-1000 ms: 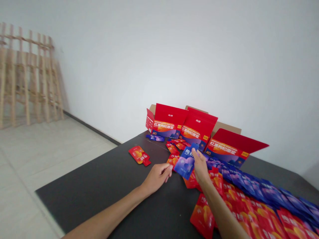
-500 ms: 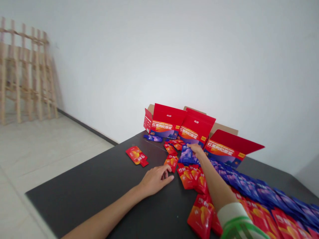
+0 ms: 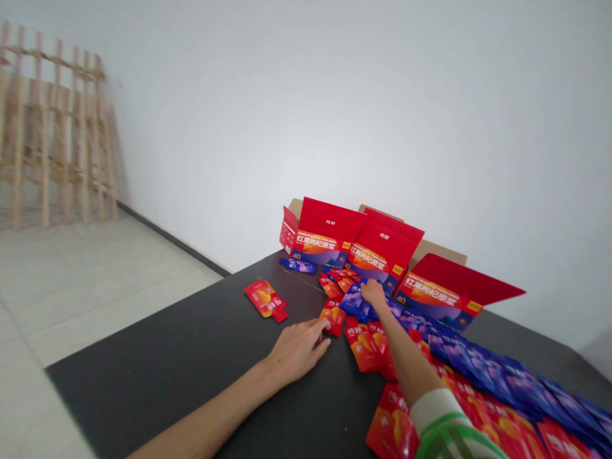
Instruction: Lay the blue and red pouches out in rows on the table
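My left hand [image 3: 301, 347] rests on the table with fingers loosely stretched and thumb apart. Its fingertips touch the near edge of a red pouch [image 3: 333, 315]. Farther forward, my right hand [image 3: 374, 294] is closed at a blue pouch [image 3: 354, 302], beside the middle box; the fingertips are partly hidden. A long overlapping row of blue pouches [image 3: 478, 358] runs from there to the lower right. Red pouches [image 3: 366, 347] lie in front of that row, some under my right forearm. A pair of red pouches [image 3: 265, 298] lies apart on the left.
Three open red-and-blue boxes, left [image 3: 321, 241], middle [image 3: 380, 255] and right [image 3: 442, 293], stand along the back with flaps raised. A blue pouch [image 3: 300, 266] lies before the left box. The black table [image 3: 167, 357] ends near the white wall; wooden frames [image 3: 57, 140] lean at left.
My right hand has lowered slightly over the blue pouches, and the upright blue pouch now lies flatter. My left hand has stayed at the red pouch. The view has shifted slightly.
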The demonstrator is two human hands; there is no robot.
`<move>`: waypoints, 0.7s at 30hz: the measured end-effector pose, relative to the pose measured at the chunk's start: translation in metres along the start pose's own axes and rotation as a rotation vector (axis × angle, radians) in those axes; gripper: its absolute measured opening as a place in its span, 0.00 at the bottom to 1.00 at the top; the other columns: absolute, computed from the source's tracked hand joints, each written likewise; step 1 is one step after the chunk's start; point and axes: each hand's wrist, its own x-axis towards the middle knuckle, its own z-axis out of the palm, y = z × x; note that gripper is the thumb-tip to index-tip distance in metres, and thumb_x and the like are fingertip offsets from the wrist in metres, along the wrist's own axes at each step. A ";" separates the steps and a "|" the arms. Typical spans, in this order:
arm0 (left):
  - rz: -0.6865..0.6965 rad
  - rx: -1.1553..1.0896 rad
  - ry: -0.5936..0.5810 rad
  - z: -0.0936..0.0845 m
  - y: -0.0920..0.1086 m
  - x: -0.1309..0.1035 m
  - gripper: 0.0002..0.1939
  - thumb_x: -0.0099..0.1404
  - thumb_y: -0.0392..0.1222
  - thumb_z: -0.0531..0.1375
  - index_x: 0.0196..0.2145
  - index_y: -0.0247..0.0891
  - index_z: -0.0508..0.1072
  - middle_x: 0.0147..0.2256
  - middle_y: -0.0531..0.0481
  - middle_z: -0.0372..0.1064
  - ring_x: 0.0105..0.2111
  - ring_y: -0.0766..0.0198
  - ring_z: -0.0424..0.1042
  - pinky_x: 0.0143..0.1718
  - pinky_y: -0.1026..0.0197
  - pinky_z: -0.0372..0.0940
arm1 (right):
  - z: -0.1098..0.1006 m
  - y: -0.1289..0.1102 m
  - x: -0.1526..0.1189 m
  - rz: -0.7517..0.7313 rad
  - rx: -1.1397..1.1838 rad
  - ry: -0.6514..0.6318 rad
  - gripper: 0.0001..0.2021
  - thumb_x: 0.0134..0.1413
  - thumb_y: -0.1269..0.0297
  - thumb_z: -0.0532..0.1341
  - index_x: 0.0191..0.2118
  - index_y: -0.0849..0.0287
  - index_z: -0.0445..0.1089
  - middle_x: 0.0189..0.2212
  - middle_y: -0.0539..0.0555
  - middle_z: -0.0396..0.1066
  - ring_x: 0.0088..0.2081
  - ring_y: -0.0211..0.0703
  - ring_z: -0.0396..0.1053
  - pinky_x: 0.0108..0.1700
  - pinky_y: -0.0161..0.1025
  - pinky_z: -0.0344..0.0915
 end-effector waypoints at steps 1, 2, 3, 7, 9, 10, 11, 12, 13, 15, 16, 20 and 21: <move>0.001 0.007 0.000 -0.001 0.000 0.000 0.10 0.64 0.44 0.52 0.43 0.47 0.67 0.36 0.53 0.71 0.34 0.64 0.71 0.32 0.67 0.57 | -0.003 0.002 0.003 -0.010 -0.007 -0.023 0.13 0.66 0.61 0.58 0.49 0.66 0.65 0.46 0.58 0.63 0.45 0.46 0.65 0.48 0.45 0.66; 0.001 0.014 -0.003 -0.001 0.001 0.000 0.10 0.64 0.44 0.51 0.43 0.47 0.67 0.36 0.53 0.71 0.34 0.63 0.71 0.32 0.66 0.58 | -0.006 0.004 0.005 -0.016 -0.015 -0.047 0.13 0.66 0.61 0.59 0.49 0.66 0.66 0.45 0.58 0.63 0.45 0.46 0.65 0.47 0.44 0.66; -0.002 0.021 -0.007 -0.001 0.001 0.000 0.10 0.64 0.44 0.51 0.43 0.47 0.67 0.36 0.52 0.71 0.34 0.63 0.71 0.31 0.66 0.58 | -0.009 0.007 0.007 -0.018 -0.024 -0.069 0.12 0.66 0.61 0.59 0.48 0.65 0.66 0.45 0.57 0.63 0.44 0.46 0.65 0.46 0.44 0.67; -0.011 0.055 0.004 0.000 -0.002 0.000 0.11 0.64 0.44 0.50 0.43 0.46 0.66 0.37 0.51 0.71 0.34 0.63 0.71 0.31 0.66 0.58 | -0.019 0.019 0.000 0.019 -0.065 -0.084 0.12 0.66 0.61 0.59 0.48 0.66 0.66 0.43 0.56 0.64 0.43 0.45 0.66 0.45 0.43 0.67; -0.015 0.069 0.021 0.002 -0.004 0.000 0.10 0.65 0.43 0.50 0.43 0.46 0.66 0.38 0.51 0.71 0.34 0.62 0.71 0.31 0.65 0.59 | -0.023 0.019 -0.010 0.048 -0.089 -0.031 0.14 0.66 0.62 0.58 0.50 0.68 0.64 0.46 0.61 0.63 0.46 0.49 0.65 0.48 0.46 0.65; -0.021 0.078 0.032 0.003 -0.005 0.001 0.10 0.65 0.43 0.49 0.43 0.46 0.66 0.38 0.51 0.71 0.35 0.62 0.72 0.31 0.65 0.59 | -0.023 0.017 -0.015 0.053 -0.099 0.006 0.15 0.66 0.63 0.56 0.52 0.69 0.63 0.48 0.65 0.61 0.49 0.52 0.63 0.49 0.47 0.63; -0.029 0.087 0.044 0.003 -0.006 0.001 0.10 0.65 0.42 0.48 0.42 0.46 0.65 0.39 0.50 0.71 0.35 0.61 0.72 0.32 0.65 0.59 | -0.023 0.012 -0.021 0.044 -0.107 0.040 0.16 0.67 0.64 0.55 0.54 0.70 0.62 0.50 0.68 0.59 0.52 0.55 0.60 0.51 0.48 0.61; -0.039 0.095 0.057 0.004 -0.007 0.001 0.10 0.65 0.42 0.47 0.42 0.45 0.65 0.40 0.50 0.71 0.36 0.61 0.72 0.32 0.64 0.59 | -0.021 0.006 -0.027 0.017 -0.109 0.056 0.16 0.67 0.65 0.54 0.54 0.71 0.62 0.51 0.70 0.58 0.54 0.57 0.58 0.52 0.47 0.59; -0.050 0.102 0.070 0.004 -0.007 0.002 0.10 0.66 0.42 0.47 0.42 0.45 0.65 0.41 0.49 0.71 0.36 0.61 0.72 0.31 0.64 0.59 | -0.019 -0.002 -0.033 -0.026 -0.106 0.050 0.16 0.66 0.64 0.54 0.53 0.70 0.64 0.51 0.70 0.59 0.54 0.57 0.57 0.53 0.45 0.58; -0.072 0.107 0.087 0.005 -0.009 0.002 0.11 0.66 0.41 0.46 0.42 0.45 0.64 0.42 0.49 0.70 0.36 0.61 0.72 0.31 0.64 0.59 | -0.009 -0.020 -0.046 -0.134 -0.088 -0.026 0.15 0.63 0.59 0.58 0.48 0.66 0.69 0.47 0.65 0.64 0.51 0.53 0.62 0.51 0.40 0.60; -0.084 0.105 0.089 0.005 -0.009 0.003 0.11 0.66 0.41 0.45 0.42 0.45 0.64 0.42 0.49 0.70 0.36 0.61 0.72 0.31 0.64 0.60 | -0.002 -0.029 -0.052 -0.176 -0.080 -0.073 0.17 0.59 0.56 0.62 0.46 0.65 0.71 0.45 0.63 0.66 0.50 0.53 0.63 0.50 0.38 0.61; -0.099 0.094 0.088 0.005 -0.011 0.004 0.10 0.66 0.41 0.46 0.43 0.45 0.63 0.41 0.49 0.71 0.37 0.61 0.72 0.31 0.65 0.60 | 0.021 -0.053 -0.069 -0.185 -0.088 -0.141 0.41 0.41 0.48 0.72 0.56 0.72 0.63 0.52 0.72 0.59 0.56 0.65 0.54 0.55 0.48 0.56; -0.097 0.092 0.087 0.004 -0.011 0.004 0.10 0.66 0.41 0.46 0.43 0.45 0.63 0.41 0.49 0.71 0.37 0.61 0.72 0.31 0.64 0.60 | 0.024 -0.056 -0.069 -0.164 -0.090 -0.145 0.46 0.38 0.48 0.73 0.58 0.76 0.60 0.53 0.74 0.56 0.56 0.67 0.52 0.56 0.51 0.54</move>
